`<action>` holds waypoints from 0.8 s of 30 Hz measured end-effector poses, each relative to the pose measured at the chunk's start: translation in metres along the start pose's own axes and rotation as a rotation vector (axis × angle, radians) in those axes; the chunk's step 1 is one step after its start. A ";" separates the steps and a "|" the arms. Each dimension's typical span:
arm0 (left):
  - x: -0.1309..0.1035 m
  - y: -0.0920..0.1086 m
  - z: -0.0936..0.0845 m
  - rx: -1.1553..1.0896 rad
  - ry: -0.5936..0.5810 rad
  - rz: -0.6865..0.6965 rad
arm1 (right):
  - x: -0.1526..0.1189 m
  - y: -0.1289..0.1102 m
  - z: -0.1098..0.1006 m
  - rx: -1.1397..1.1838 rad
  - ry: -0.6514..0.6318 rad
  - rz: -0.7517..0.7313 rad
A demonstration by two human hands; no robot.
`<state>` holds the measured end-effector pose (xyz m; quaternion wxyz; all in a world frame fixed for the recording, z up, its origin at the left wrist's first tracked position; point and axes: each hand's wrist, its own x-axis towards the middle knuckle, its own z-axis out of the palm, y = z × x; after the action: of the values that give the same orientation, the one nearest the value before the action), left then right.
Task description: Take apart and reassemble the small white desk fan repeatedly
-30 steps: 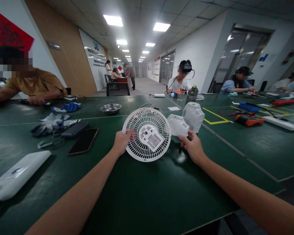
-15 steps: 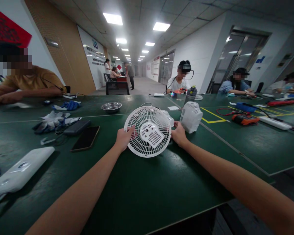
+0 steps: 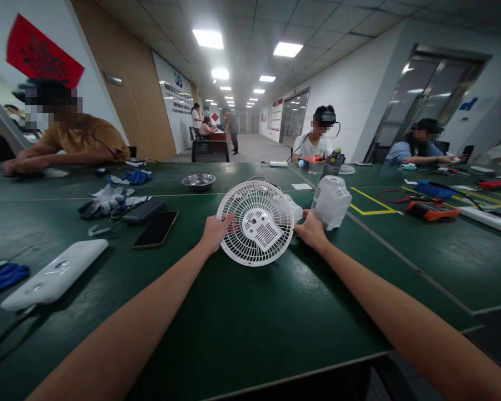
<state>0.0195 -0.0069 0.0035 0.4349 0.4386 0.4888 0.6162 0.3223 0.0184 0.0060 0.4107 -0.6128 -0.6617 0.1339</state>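
Observation:
A round white fan grille (image 3: 255, 223) is held upright above the green table (image 3: 250, 328), its slotted centre plate facing me. My left hand (image 3: 217, 231) grips its left rim, thumb over the front. At the right rim, my right hand (image 3: 311, 228) has its fingers pressed together; the fingertips are partly hidden behind the rim, at a white part. That white part (image 3: 294, 209) shows behind the grille, mostly hidden by it. Just beyond my right hand stands a white plastic housing (image 3: 332, 201).
To the left lie a phone (image 3: 155, 229), a dark power bank (image 3: 144, 211), gloves (image 3: 111, 200) and a white device (image 3: 56, 274). A metal bowl (image 3: 198, 181) sits further back. An orange meter (image 3: 431, 210) is at right. Several people sit around the table.
The view has turned slightly left, so everything appears shifted right. Both hands keep their places at the grille's rim.

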 end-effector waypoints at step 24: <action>-0.016 0.014 0.004 0.043 0.203 0.226 | -0.057 -0.080 0.020 0.982 -0.716 0.100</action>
<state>0.0261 -0.0235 0.0158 0.3016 0.4354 0.4908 0.6918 0.2471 -0.0449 0.0258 0.3906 -0.2992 -0.5900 0.6402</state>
